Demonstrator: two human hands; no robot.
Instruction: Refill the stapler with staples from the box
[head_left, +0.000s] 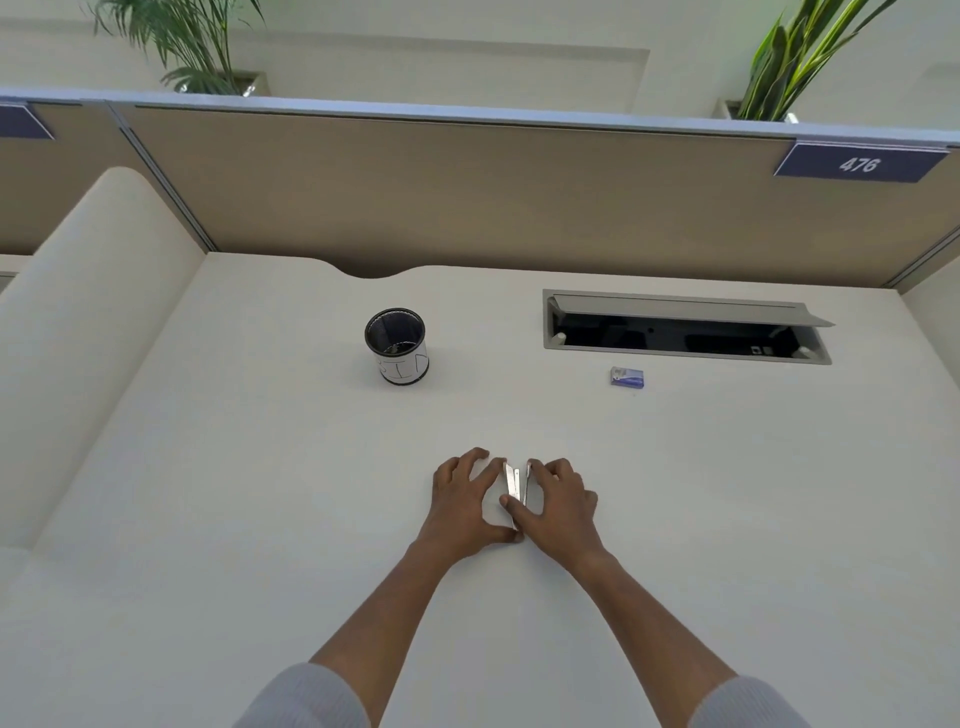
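Note:
A white stapler (515, 486) lies on the pale desk, swung apart into a narrow V, its metal staple channel showing between the two halves. My left hand (467, 501) grips the left half, thumb at the hinge end. My right hand (558, 501) holds the right half, fingers curled over its top. The small blue and white staple box (627, 376) sits farther back to the right, apart from both hands, and looks open at its left end.
A black mesh pen cup (397, 347) with a white label stands at the back left of centre. An open cable hatch (685, 328) is sunk into the desk at the back right. A tan partition (467, 192) closes the far edge.

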